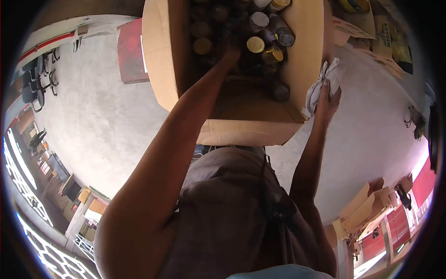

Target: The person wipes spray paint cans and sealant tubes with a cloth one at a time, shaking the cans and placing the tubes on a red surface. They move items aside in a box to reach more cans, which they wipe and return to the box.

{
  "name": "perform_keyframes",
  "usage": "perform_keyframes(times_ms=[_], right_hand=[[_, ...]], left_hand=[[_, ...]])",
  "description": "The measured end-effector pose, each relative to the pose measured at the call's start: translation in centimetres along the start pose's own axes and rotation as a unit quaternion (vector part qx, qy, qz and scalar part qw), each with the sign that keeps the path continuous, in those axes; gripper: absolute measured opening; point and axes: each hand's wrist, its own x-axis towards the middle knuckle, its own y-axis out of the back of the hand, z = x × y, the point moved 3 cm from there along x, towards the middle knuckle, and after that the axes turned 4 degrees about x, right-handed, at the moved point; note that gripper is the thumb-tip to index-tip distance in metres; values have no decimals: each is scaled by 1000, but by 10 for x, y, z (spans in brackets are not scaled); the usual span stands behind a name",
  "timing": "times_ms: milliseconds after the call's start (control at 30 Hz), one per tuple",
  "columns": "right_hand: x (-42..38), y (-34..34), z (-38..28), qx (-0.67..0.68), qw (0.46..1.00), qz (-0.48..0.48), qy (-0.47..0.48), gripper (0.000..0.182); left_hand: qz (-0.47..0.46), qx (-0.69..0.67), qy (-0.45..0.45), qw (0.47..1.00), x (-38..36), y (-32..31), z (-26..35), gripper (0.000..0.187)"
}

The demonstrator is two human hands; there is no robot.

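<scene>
Cans with round gold and silver metal lids (256, 44) stand packed in the open brown cardboard box (241, 125) at twelve o'clock. My left hand (228, 58) reaches in among them; whether it grips anything I cannot tell. My right hand (328, 100) clenches a crumpled white cloth (320, 83) at two o'clock. I judge picking is underway; next calls for closing on one can.

A large open brown cardboard box (241, 116) stands on the grey concrete floor (107, 116), flaps spread outward. Inside, dark round cans with silver and gold lids (260, 42) stand upright, packed close at the far side. A crumpled white cloth (320, 86) rests against the box's right wall, pressed at its rim.
</scene>
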Motion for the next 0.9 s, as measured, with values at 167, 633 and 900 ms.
perform_keyframes(times_ms=[167,633,900], right_hand=[[-28,-8,-39,-19,999,-9,-25,76],[-40,-13,-32,-131,983,86,100,65],[-40,-11,-33,-74,984,92,137,57]], left_hand=[[-212,-93,140,963,112,149,75,46],[-260,-23,90,961,157,198,86,63],[-408,-469,248,743,128,167,46,49]])
